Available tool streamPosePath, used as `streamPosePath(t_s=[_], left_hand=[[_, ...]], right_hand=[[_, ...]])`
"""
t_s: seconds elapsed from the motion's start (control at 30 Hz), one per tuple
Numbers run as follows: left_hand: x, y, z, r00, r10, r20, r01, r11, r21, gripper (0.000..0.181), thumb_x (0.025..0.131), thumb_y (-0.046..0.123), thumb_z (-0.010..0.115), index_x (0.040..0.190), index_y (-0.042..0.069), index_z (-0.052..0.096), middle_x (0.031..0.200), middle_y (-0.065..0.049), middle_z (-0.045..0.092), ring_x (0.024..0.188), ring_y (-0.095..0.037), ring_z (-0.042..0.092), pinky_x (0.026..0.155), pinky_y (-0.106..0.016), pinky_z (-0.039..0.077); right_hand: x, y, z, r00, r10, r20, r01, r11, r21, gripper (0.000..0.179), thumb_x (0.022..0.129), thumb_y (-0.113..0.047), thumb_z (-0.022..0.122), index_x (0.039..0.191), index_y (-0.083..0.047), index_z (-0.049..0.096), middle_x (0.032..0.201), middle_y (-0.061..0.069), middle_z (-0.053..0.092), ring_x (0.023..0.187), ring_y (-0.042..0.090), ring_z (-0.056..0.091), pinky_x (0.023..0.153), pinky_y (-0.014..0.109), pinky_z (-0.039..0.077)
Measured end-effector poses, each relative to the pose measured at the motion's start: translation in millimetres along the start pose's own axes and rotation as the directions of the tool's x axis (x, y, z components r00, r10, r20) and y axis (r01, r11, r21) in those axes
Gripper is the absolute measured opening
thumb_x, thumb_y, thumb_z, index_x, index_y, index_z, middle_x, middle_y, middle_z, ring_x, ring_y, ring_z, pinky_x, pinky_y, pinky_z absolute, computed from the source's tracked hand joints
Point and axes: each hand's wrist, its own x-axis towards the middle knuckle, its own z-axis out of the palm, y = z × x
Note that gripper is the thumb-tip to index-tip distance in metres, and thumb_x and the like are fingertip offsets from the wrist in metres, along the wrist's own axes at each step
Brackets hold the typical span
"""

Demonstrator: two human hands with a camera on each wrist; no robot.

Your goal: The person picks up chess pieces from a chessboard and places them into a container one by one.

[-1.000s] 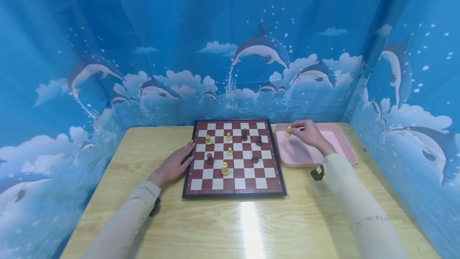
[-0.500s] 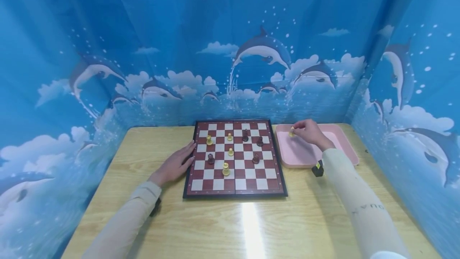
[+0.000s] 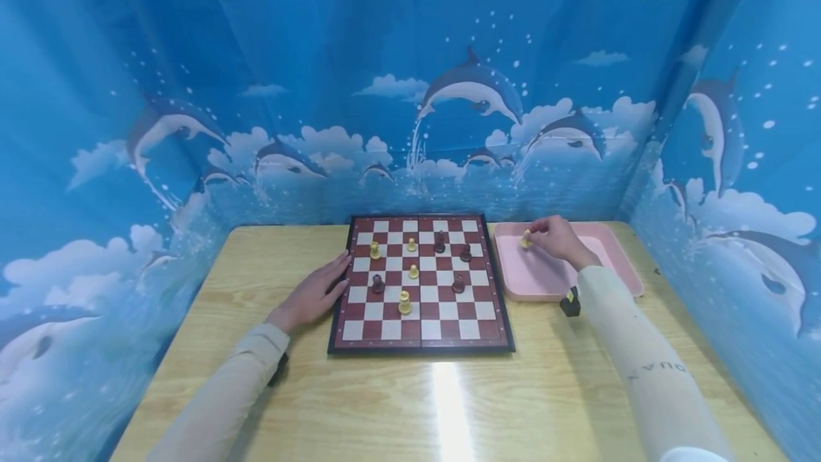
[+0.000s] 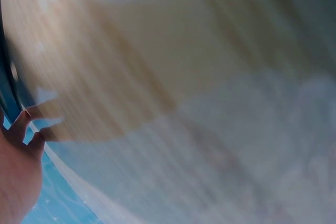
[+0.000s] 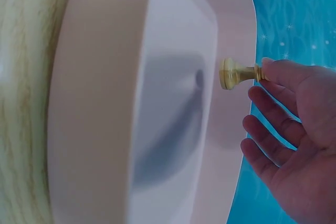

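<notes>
Over the left part of the pink tray (image 3: 606, 234), my right hand (image 3: 556, 239) pinches a yellow chess piece (image 5: 239, 73) by its top, between thumb and forefinger. In the right wrist view the piece's broad base points toward the tray floor, and its shadow falls there. The other fingers of that hand are loosely bent. My left hand (image 3: 312, 296) rests at the left edge of the chessboard (image 3: 420, 342), fingers fairly straight, fingertips right at the frame. On the board stand several yellow pieces, such as the large one (image 3: 405, 303), and several dark ones, such as this piece (image 3: 458, 284).
The wooden table (image 3: 385, 405) carries the board in the middle and the tray to its right. A blue curtain (image 3: 321, 55) printed with dolphins encloses the back and both sides. A small black box (image 3: 570, 302) sits at the right wrist.
My right hand has shifted slightly right over the tray with the yellow chess piece in its fingers. The left hand stays at the board's edge.
</notes>
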Motion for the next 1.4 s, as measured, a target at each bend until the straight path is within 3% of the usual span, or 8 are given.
streamPosePath(t_s=[0.7,0.9,1.07,1.4], left_hand=[[0.3,-0.1,-0.9,1.000,0.021,-0.001,-0.021,1.000,-0.002,0.060,0.111,0.038,0.037,0.163,0.011,0.021,0.170,-0.009,0.018,0.153,-0.037,0.027,0.124,-0.055,0.024],[0.0,-2.7,1.0,1.000,0.023,-0.006,-0.023,1.000,0.001,0.060,0.111,0.038,0.036,0.163,0.011,0.021,0.170,-0.009,0.017,0.153,-0.037,0.027,0.124,-0.055,0.025],[-0.1,-2.3,0.3,1.000,0.019,-0.006,-0.019,1.000,-0.007,0.060,0.111,0.038,0.037,0.162,0.010,0.021,0.170,-0.010,0.018,0.153,-0.038,0.027,0.124,-0.055,0.024],[-0.2,-1.3,0.0,1.000,0.021,-0.009,-0.021,1.000,-0.010,0.060,0.111,0.037,0.037,0.162,0.009,0.021,0.170,-0.011,0.018,0.152,-0.038,0.027,0.124,-0.055,0.024]], right_hand=[[-3.9,3.2,-0.9,1.000,-0.008,-0.021,0.007,1.000,-0.006,0.035,0.100,-0.016,0.062,0.123,0.010,0.067,0.126,0.034,0.063,0.120,0.050,0.057,0.100,0.061,0.049],[-7.4,-8.8,-5.6,0.999,-0.023,-0.030,0.024,1.000,0.018,0.035,0.101,-0.016,0.061,0.125,0.009,0.066,0.130,0.033,0.062,0.118,0.047,0.059,0.094,0.058,0.054],[-9.5,-19.9,-8.9,0.996,-0.068,-0.062,0.070,0.997,0.017,0.034,0.100,-0.016,0.062,0.123,0.009,0.067,0.128,0.032,0.064,0.123,0.050,0.055,0.100,0.063,0.049],[-16.4,-34.9,-7.1,0.991,-0.102,-0.083,0.106,0.993,0.047,0.033,0.100,-0.015,0.064,0.124,0.007,0.067,0.127,0.030,0.065,0.116,0.045,0.062,0.093,0.059,0.055]])
